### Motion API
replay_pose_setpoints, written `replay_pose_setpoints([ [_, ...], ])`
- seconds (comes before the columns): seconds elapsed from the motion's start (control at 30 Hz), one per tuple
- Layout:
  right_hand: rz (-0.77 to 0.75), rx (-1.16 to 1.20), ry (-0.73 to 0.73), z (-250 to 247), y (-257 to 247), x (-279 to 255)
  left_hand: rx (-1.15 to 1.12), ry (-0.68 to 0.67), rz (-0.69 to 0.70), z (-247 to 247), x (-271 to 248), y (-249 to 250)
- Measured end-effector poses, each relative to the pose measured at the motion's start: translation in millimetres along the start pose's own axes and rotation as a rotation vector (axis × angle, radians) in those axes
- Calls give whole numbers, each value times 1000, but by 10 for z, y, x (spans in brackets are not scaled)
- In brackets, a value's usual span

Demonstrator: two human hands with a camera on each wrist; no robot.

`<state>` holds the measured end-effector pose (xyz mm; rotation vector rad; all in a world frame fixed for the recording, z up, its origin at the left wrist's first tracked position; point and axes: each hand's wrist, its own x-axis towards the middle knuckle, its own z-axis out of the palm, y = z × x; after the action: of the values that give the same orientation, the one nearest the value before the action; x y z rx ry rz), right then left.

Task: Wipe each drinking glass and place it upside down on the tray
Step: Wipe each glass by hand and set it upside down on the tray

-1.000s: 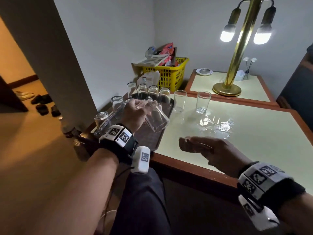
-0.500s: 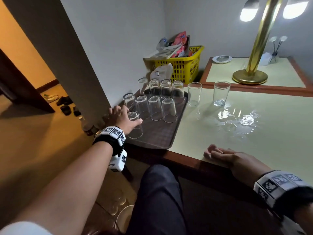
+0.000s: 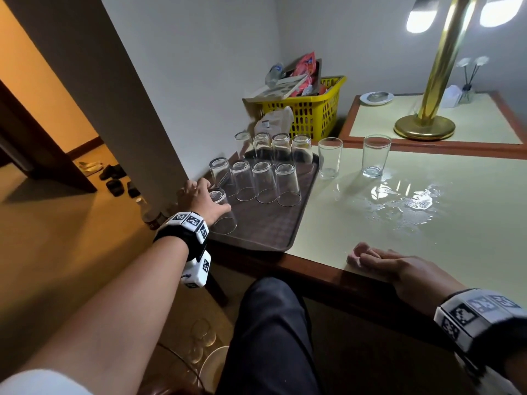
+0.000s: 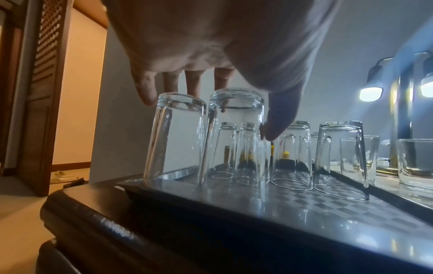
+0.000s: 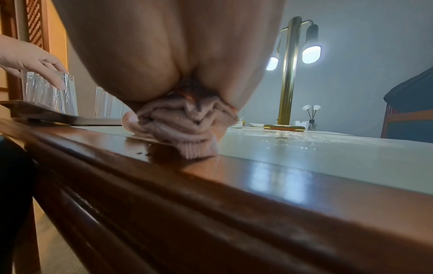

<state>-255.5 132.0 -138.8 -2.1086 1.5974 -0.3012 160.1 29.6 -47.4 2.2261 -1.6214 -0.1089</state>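
On the brown tray (image 3: pixel 271 223) stand several clear glasses (image 3: pixel 265 181) upside down in two rows. My left hand (image 3: pixel 205 198) reaches down over one more upside-down glass (image 3: pixel 225 220) at the tray's front left corner. In the left wrist view the thumb (image 4: pixel 274 128) lies on that glass's (image 4: pixel 234 144) right side and the fingers hang behind its base. My right hand (image 3: pixel 399 266) rests on the table's near edge and grips a bunched pink cloth (image 5: pixel 182 126). Two upright glasses (image 3: pixel 330 156) (image 3: pixel 376 155) stand on the table just right of the tray.
A water puddle (image 3: pixel 410 201) glistens on the pale tabletop in front of the upright glasses. Behind the tray sits a yellow basket (image 3: pixel 313 109) full of packets. A brass lamp (image 3: pixel 425 126) stands on the second table at the back. A wall corner is close on the tray's left.
One second ago my left hand held the glass tilted above the tray; it now stands upside down at the front left. My right hand has sunk onto the table edge.
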Motion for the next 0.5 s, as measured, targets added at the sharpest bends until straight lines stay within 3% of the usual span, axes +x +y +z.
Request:
replay_pose_setpoints([
  [0.13, -46, -4, -50, -82, -27, 30, 106, 3, 17, -174, -85, 268],
  [0.23, -34, 183, 23, -222, -19, -18, 37, 18, 153, -251, -107, 771],
  [0.37, 48, 220, 150, -456, 184, -192, -306, -168, 309, -139, -202, 1582],
  [0.5, 209, 115, 271, -755, 503, -473, -404, -343, 370, 194, -334, 2250],
])
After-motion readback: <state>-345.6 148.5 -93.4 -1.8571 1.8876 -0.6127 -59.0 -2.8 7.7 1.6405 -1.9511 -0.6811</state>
